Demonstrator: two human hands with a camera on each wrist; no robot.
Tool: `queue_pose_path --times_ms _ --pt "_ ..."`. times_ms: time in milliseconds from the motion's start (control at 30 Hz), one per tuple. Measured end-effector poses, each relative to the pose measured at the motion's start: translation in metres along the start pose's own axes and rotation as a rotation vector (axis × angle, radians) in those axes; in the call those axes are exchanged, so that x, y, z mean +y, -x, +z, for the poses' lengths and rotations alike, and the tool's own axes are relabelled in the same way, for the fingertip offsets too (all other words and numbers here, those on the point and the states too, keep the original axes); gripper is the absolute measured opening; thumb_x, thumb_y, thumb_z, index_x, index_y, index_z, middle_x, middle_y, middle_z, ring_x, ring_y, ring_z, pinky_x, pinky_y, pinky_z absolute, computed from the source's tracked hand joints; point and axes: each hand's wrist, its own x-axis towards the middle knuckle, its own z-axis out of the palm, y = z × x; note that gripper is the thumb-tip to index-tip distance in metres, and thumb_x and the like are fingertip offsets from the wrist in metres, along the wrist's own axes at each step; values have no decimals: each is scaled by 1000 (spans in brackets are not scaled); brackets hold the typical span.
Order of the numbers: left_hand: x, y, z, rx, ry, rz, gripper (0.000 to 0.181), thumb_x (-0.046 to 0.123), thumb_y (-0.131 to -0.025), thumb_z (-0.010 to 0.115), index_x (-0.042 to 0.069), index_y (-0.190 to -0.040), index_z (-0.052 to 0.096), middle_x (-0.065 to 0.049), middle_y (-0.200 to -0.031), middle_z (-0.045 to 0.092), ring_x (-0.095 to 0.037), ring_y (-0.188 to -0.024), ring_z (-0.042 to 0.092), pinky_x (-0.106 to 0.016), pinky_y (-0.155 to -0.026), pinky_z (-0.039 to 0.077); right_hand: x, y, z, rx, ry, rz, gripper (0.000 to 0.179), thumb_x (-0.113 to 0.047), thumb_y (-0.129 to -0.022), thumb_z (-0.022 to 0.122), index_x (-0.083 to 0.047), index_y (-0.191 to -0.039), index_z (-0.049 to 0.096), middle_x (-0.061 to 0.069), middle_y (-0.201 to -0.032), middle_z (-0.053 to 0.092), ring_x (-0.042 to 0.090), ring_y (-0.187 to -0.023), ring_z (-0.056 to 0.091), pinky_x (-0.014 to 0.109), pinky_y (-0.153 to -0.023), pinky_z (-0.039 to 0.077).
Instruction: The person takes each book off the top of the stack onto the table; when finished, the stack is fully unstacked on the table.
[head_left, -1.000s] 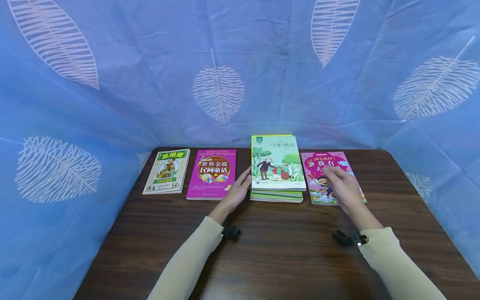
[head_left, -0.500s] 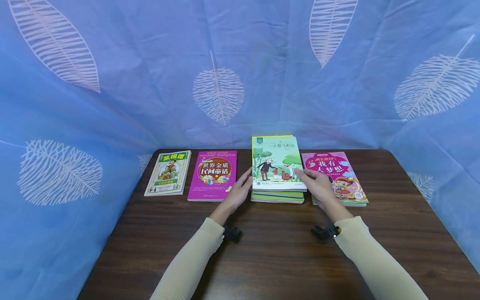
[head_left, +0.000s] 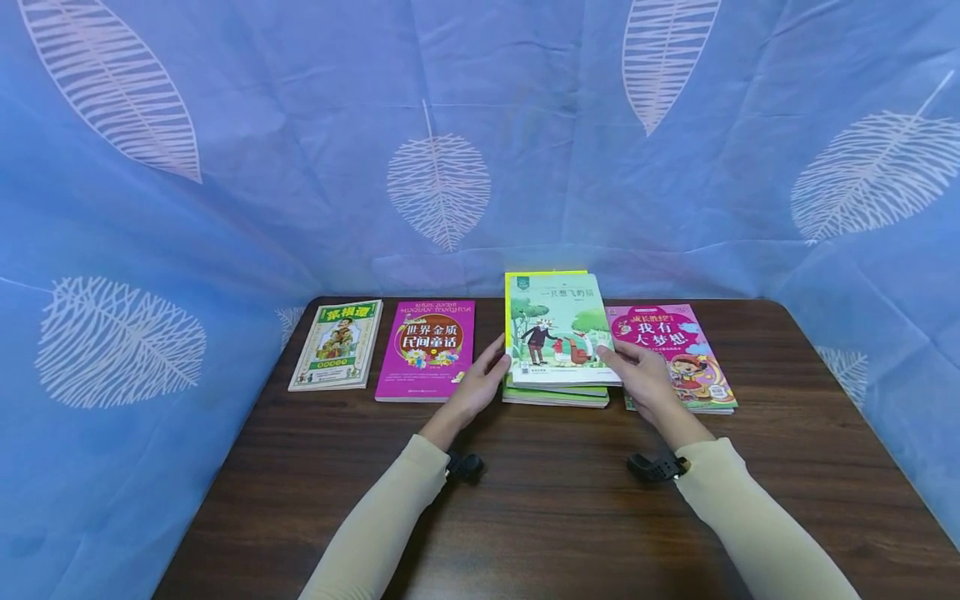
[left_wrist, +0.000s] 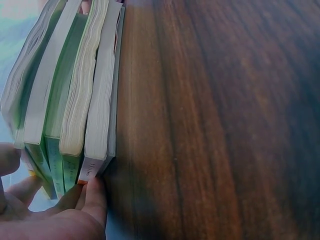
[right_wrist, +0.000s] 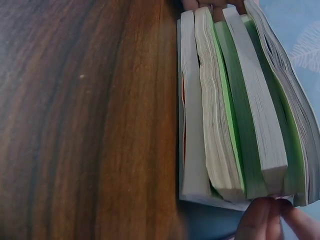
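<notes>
A stack of books (right_wrist: 227, 125) lies at the table's back edge, with a light green picture-cover book (head_left: 558, 329) on top, slightly askew to the books under it. My right hand (head_left: 647, 379) holds this top book at its right edge, its thumb on the cover; in the right wrist view its fingertips (right_wrist: 260, 220) are at the edges of the upper books. My left hand (head_left: 474, 387) rests against the left side of the stack. In the left wrist view its fingers (left_wrist: 95, 197) lie extended along the spines (left_wrist: 92, 167).
Left of the stack lie a purple book (head_left: 425, 350) and a cream-and-green book (head_left: 335, 346). A pink book (head_left: 686, 346) lies to the right, partly behind my right hand. The dark wooden table (head_left: 555, 517) backs onto a blue leaf-print cloth (head_left: 300, 167).
My right hand has come left from over the pink book to the stack's right edge and taken hold of the top book. That book has shifted slightly right. My left hand stays at the stack.
</notes>
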Motion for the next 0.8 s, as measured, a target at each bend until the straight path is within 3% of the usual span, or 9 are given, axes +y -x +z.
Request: queue_pose_path --times_ms 133,300,400,533,600,800 --pt "0 1 0 -11 3 18 59 43 -112 45 31 -168 28 -10 -172 34 -34 -162 26 -58 -131 23 4 2 -4 7 -61 18 82 -56 -102 61 -12 -165 33 17 -166 42 29 -147 48 36 -119 47" --pt "2 2 0 -19 6 30 60 41 -112 46 29 -168 28 -11 -171 35 -33 -162 27 -56 -132 24 9 5 -12 -23 -179 5 82 -52 -104 60 -11 -166 29 19 -168 39 -1 -115 62 9 -92 55" --pt "1 1 0 -16 5 25 61 41 -112 46 27 -168 27 -10 -172 33 -33 -162 25 -57 -132 23 12 7 -19 -50 -234 -8 84 -51 -103 61 -11 -167 26 19 -164 43 -10 -99 65 11 -86 58" --pt "1 0 -1 -20 4 18 61 43 -112 46 28 -168 27 -8 -173 32 -33 -163 22 -58 -132 22 16 10 -31 -67 -319 3 86 -49 -102 64 -12 -168 23 2 -135 65 -5 -93 72 20 -85 63" --pt "1 0 -1 -21 4 15 61 43 -112 47 29 -168 27 -8 -173 32 -32 -163 22 -58 -132 23 18 13 -37 -76 -362 9 87 -49 -102 65 -13 -168 22 -12 -119 66 -2 -93 74 23 -84 64" --pt "1 2 0 -19 -4 -4 61 45 -111 47 33 -168 27 -6 -174 31 -32 -164 21 -60 -131 23 24 18 -54 -98 -498 -8 85 -40 -104 63 -9 -169 17 -20 -105 72 1 -91 76 26 -79 65"
